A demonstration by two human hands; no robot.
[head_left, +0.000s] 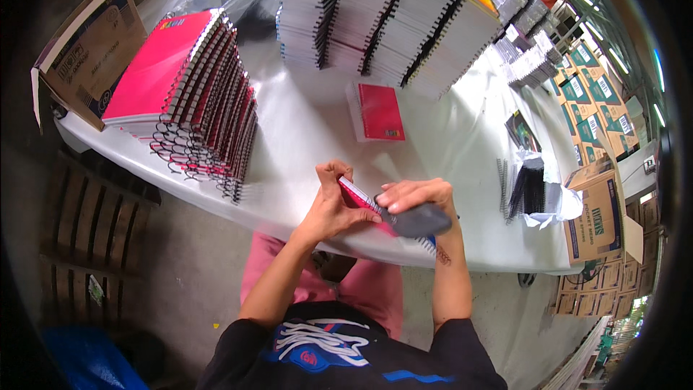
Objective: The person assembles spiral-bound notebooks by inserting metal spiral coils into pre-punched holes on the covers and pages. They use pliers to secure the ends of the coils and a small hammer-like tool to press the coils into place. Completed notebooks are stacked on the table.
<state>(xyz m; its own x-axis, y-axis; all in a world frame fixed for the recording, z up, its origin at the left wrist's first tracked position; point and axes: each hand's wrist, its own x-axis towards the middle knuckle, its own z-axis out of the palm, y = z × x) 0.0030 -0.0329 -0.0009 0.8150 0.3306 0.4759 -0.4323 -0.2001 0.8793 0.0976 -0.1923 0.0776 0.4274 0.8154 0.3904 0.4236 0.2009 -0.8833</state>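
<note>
At the table's near edge my left hand (328, 206) is closed around a small red notebook (354, 191), held tilted with its page edge upward. My right hand (422, 193) grips a dark grey, rounded object (419, 222) against the notebook's near end; its exact kind cannot be made out. Part of a wire or coil edge shows beneath the right wrist, mostly hidden. Beyond the hands, a red pocket notebook (379, 112) lies on the white-covered table (303, 137).
Red spiral notebooks (180, 58) form a tall stack at left, beside an open carton (94, 50). Taller rows of bound notebooks (390, 22) stand at the back. Black binding coils (530, 188) lie at right, near another carton (595, 217). A wooden pallet (86, 238) is on the left floor.
</note>
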